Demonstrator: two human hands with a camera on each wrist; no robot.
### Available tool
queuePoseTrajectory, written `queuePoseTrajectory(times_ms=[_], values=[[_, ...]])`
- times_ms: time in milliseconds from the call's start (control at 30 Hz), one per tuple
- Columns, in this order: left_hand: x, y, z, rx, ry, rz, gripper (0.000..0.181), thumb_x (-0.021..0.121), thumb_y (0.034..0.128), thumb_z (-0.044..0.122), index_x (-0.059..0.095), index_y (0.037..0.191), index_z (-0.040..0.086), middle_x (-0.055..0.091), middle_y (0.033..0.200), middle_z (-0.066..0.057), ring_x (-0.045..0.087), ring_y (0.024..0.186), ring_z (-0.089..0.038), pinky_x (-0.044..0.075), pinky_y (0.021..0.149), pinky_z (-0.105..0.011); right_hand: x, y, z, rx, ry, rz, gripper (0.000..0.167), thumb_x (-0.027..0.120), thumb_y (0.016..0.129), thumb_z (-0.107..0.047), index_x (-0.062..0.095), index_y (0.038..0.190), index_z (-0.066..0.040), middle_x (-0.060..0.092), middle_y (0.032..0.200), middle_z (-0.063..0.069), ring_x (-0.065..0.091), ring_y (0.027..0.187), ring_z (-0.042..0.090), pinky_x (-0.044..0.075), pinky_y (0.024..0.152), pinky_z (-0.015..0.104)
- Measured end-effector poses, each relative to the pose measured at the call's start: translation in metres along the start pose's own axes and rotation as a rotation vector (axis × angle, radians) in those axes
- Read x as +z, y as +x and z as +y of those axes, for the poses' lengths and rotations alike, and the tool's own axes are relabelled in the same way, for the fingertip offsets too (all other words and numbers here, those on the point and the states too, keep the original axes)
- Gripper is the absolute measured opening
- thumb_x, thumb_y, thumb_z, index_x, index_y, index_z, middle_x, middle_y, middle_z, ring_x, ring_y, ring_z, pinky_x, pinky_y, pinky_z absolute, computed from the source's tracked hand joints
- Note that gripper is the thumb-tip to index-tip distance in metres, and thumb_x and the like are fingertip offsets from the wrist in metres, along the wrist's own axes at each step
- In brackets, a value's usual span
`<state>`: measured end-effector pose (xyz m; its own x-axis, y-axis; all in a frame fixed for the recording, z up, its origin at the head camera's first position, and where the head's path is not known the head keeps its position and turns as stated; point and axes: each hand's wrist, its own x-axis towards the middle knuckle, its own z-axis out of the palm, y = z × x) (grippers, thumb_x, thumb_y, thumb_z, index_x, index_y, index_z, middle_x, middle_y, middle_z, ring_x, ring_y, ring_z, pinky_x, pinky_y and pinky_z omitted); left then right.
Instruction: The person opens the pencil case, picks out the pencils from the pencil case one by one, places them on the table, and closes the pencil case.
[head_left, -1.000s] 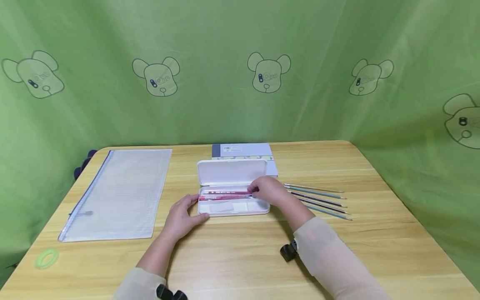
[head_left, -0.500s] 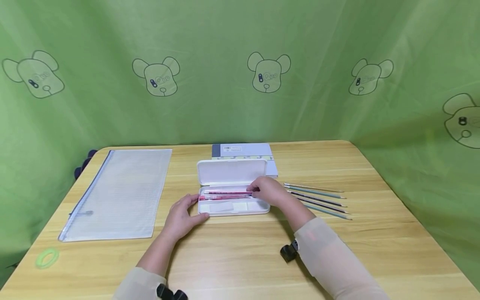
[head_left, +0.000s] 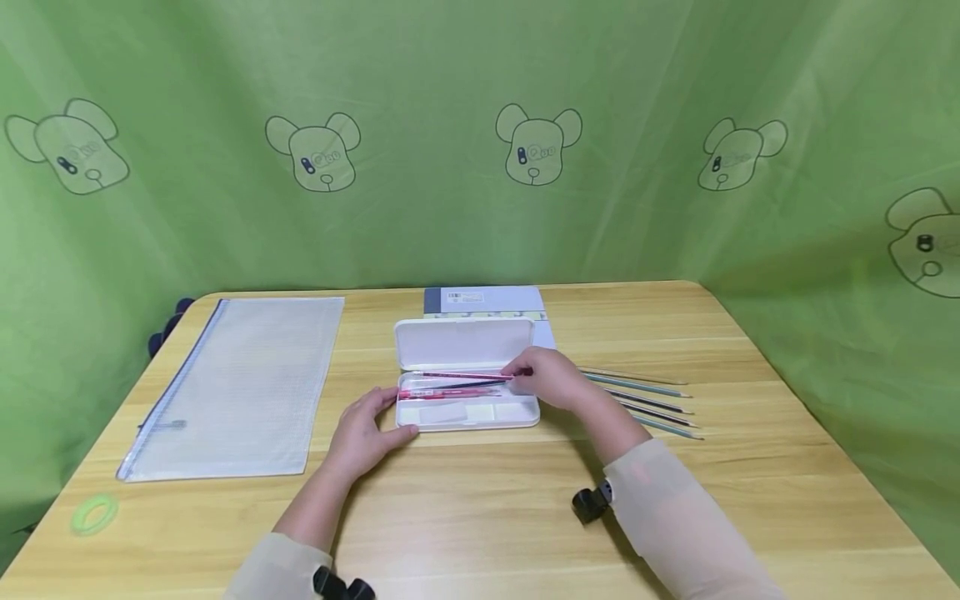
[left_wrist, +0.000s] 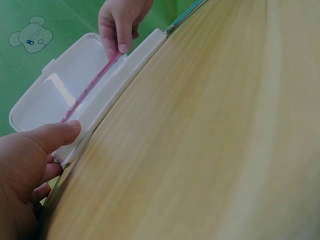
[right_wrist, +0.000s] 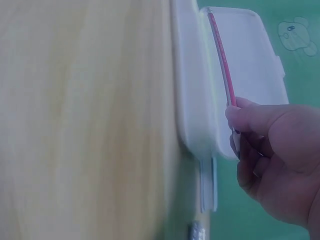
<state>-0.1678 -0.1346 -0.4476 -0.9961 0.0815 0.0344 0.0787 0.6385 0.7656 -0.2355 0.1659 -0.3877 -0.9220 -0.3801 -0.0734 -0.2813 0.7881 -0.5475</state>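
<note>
A white pencil case (head_left: 465, 344) lies open mid-table with its lid raised. My left hand (head_left: 362, 435) holds its left end, thumb at the front corner and fingers at the side. Above the tray, my right hand (head_left: 551, 379) pinches a red pencil (head_left: 461, 376) close to its sharpened tip; the right wrist view shows that same pencil (right_wrist: 223, 60) slanting in front of the lid. In the tray lie red pens or pencils (head_left: 442, 395), a dark pencil (head_left: 468, 385) and a whitish block (head_left: 442, 413). The right hand partly covers the tray's right end.
Several pencils (head_left: 652, 408) lie fanned out right of the case. Behind it is a light-blue notebook (head_left: 487, 298). A translucent zip pouch (head_left: 240, 387) lies on the left, with a green ring (head_left: 94, 515) near the table's left edge. A green curtain (head_left: 420, 233) hangs behind.
My right hand has moved slightly up and to the right, raising the red pencil from the tray; the dark pencil beneath now shows. My left hand has stayed put.
</note>
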Motion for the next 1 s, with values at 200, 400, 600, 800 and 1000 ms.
queuePoseTrajectory(times_ms=[200,400,600,800,1000], values=[[0.0,0.0,0.0,-0.001,0.007,-0.007,0.069,0.078,0.0803,0.035,0.053,0.139,0.008,0.054,0.144,-0.015,0.033,0.144,-0.042,0.024,0.119,-0.06,-0.011,-0.012,0.009,-0.032,0.003,0.045,0.019,0.065,0.091,-0.008,0.075,0.107,-0.008,0.07,0.103,0.009,0.06,0.094,0.019,0.051,0.087,0.036],[-0.001,-0.001,0.001,0.001,0.011,-0.01,0.069,0.078,0.0808,0.036,0.053,0.139,0.007,0.053,0.145,-0.016,0.033,0.144,-0.042,0.024,0.119,-0.06,-0.024,-0.027,0.02,-0.024,0.019,0.077,0.017,0.065,0.09,-0.007,0.076,0.104,-0.008,0.07,0.096,0.008,0.056,0.083,0.017,0.047,0.073,0.027],[-0.002,-0.001,0.0,0.006,0.006,-0.009,0.069,0.078,0.0808,0.036,0.053,0.139,0.007,0.053,0.144,-0.016,0.032,0.144,-0.041,0.024,0.119,-0.06,-0.039,-0.046,0.031,0.044,0.013,0.101,0.017,0.066,0.091,-0.01,0.075,0.105,-0.008,0.07,0.098,0.008,0.058,0.086,0.017,0.048,0.074,0.028],[-0.002,-0.002,0.001,0.005,0.006,-0.01,0.069,0.077,0.0812,0.035,0.053,0.139,0.007,0.053,0.144,-0.016,0.032,0.144,-0.042,0.024,0.119,-0.061,-0.05,-0.069,0.047,0.036,0.017,0.123,0.018,0.066,0.091,-0.012,0.075,0.107,-0.007,0.068,0.096,0.007,0.056,0.083,0.016,0.048,0.074,0.03],[-0.002,-0.001,0.002,0.01,0.004,-0.011,0.069,0.077,0.0813,0.035,0.053,0.139,0.007,0.054,0.144,-0.015,0.032,0.145,-0.041,0.024,0.119,-0.06,-0.058,-0.096,0.069,0.06,0.036,0.128,0.021,0.066,0.091,-0.012,0.073,0.109,-0.005,0.067,0.095,0.006,0.054,0.084,0.015,0.047,0.071,0.027]])
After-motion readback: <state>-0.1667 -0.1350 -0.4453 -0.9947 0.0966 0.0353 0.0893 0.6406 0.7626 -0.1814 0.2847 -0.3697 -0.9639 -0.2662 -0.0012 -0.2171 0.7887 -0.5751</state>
